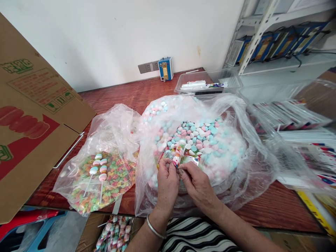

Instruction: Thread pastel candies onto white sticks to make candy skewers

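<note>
From where I stand, one piece is being worked on, at the middle of the frame: a printed packet (172, 155) with a candy skewer showing in it, held over the large clear bag (253, 171) of pink, white and blue candies (193, 134). The left hand (168, 178) pinches the packet between thumb and fingers; the right hand (198, 183) has its fingertips pressed together at the packet's near end, though just what they nip there is too small for me to tell. I'd judge this one partly done, since both hands are busy at that end; whether it is closed I can't say.

Left of centre, two bare skewers (96, 162) lie on the smaller bag (114, 117) of ring candies (118, 178), threaded but unwrapped, so I take them as waiting. At the bottom of the frame, below the counter (110, 94), a carton (89, 227) holds a heap of candy pieces (115, 234) that look finished. Plenty seems left, judging by the loose candies and the stacked printed sleeves (291, 113) at the right edge
</note>
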A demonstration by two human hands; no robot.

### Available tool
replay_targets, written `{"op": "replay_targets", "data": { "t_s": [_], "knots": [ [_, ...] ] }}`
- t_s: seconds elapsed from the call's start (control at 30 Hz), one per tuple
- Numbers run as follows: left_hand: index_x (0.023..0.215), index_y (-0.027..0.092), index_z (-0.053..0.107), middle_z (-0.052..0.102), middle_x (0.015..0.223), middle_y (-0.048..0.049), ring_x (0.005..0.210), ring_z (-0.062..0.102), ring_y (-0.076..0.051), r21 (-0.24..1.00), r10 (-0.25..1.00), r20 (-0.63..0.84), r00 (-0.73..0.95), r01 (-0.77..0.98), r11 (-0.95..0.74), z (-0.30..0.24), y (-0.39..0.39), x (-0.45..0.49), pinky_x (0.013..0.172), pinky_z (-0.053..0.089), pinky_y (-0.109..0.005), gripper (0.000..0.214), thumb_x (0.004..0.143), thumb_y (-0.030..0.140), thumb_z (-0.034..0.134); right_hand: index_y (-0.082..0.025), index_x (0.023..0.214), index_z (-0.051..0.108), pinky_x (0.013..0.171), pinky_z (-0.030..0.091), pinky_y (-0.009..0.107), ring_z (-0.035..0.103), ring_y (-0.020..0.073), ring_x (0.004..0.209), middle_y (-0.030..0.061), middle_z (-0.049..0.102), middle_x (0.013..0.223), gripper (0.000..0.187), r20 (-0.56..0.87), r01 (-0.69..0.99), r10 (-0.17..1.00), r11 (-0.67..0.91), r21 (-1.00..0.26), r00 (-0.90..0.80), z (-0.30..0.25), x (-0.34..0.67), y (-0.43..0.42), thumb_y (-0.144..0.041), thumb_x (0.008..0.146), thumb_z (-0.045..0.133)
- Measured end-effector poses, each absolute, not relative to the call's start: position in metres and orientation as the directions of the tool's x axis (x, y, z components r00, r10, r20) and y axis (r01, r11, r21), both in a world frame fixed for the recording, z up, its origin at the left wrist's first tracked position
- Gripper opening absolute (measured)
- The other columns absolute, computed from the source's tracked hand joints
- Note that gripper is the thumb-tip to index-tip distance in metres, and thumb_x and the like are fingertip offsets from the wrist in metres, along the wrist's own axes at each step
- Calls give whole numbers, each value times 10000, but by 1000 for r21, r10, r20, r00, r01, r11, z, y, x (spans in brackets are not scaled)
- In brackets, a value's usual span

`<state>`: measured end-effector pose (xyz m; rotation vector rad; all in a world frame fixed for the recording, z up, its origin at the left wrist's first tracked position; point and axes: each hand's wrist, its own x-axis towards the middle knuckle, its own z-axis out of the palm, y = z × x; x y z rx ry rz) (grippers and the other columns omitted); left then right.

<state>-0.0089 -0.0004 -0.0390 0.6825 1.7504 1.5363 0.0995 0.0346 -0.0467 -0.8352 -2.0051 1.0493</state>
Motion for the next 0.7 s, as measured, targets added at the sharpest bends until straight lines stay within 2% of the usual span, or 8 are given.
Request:
{"op": "replay_targets", "data": {
  "t_s": [0.1, 0.2, 0.3, 0.37, 0.47, 0.57, 0.7],
  "knots": [
    [925, 217, 459, 509, 650, 60, 531, 477, -102, 965, 770, -221, -599, -247, 85, -42, 5, -9, 508, 382, -210, 123, 908, 334, 491, -206, 786, 532, 605, 411, 257, 525, 149, 648, -7, 572, 713, 225, 73, 205, 852, 207, -957, -518, -43, 99, 25, -339, 960, 480],
    [923, 207, 476, 545, 673, 43, 586, 527, -116, 967, 781, -210, -588, -242, 77, -44, 6, -8, 585, 435, -231, 137, 901, 339, 508, -221, 688, 468, 506, 353, 244, 445, 126, 540, -42, 485, 598, 329, -102, 152, 831, -21, -988, -547, -42, 99, 20, -433, 940, 474],
    [908, 203, 504, 552, 717, 28, 634, 531, -129, 990, 806, -141, -575, -78, 117, -45, 5, -6, 619, 436, -247, 119, 910, 322, 498, -233, 693, 438, 428, 300, 228, 377, 99, 430, -80, 426, 522, 278, -213, 102, 797, -188, -977, -565, -45, 100, 21, -408, 905, 480],
    [887, 198, 539, 571, 770, 7, 703, 539, -142, 984, 820, -29, -572, 128, 124, -46, 3, -6, 669, 432, -261, 103, 913, 288, 495, -239, 705, 427, 393, 268, 218, 346, 88, 377, -102, 392, 478, 236, -234, 98, 791, -217, -971, -565, -49, 101, 22, -377, 889, 477],
    [867, 195, 564, 594, 823, -15, 774, 547, -160, 910, 822, 133, -554, 397, 120, -47, 1, -7, 725, 419, -279, 102, 915, 222, 478, -234, 734, 442, 381, 254, 204, 363, 84, 355, -109, 407, 437, 210, -252, 98, 794, -238, -966, -553, -51, 103, 21, -371, 886, 483],
    [881, 197, 554, 601, 819, -20, 763, 551, -169, 856, 826, 187, -532, 500, 129, -47, -2, -7, 707, 416, -286, 98, 915, 187, 463, -225, 787, 467, 368, 264, 193, 362, 78, 346, -112, 433, 441, 210, -285, 40, 785, -316, -948, -551, -52, 103, 20, -409, 880, 507],
    [907, 197, 555, 624, 855, -38, 790, 575, -185, 829, 847, 222, -483, 551, 96, -48, -5, -3, 715, 423, -296, 99, 894, 153, 467, -223, 852, 480, 356, 315, 193, 334, 74, 355, -125, 400, 482, 250, -306, -69, 799, -396, -916, -518, -56, 102, 20, -465, 870, 543]
  ]
}}
